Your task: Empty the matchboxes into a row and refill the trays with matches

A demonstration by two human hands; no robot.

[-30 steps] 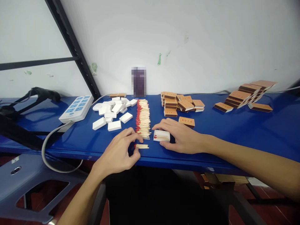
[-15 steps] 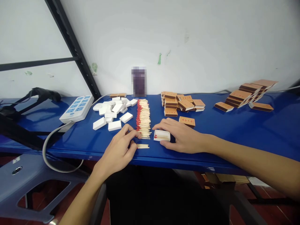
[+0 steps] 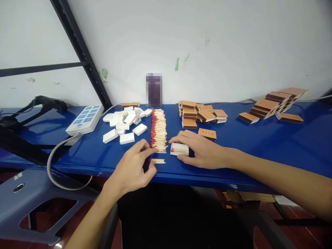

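Note:
A long row of red-tipped matches [image 3: 159,129] runs toward the wall on the blue table. A few separate matches [image 3: 158,161] lie at its near end. My left hand [image 3: 133,166] is beside them with thumb and index finger apart: the index fingertip touches the row's near end, the thumb rests by the separate matches. To the right, my right hand [image 3: 199,150] grips a white matchbox tray [image 3: 179,145] between thumb and fingers. Several matches lie inside the tray, their red heads to the left.
White matchbox trays [image 3: 127,138] are heaped left of the row. Orange-brown matchbox sleeves [image 3: 189,123] are piled behind my right hand, and stacked matchboxes [image 3: 267,104] stand at far right. A power strip [image 3: 85,119] with a cable lies left; a blurred dark object [image 3: 154,90] leans on the wall.
My left thumb has moved away from the index finger, toward the table edge, uncovering the red heads of the separate matches. My right hand and the tray stay in place.

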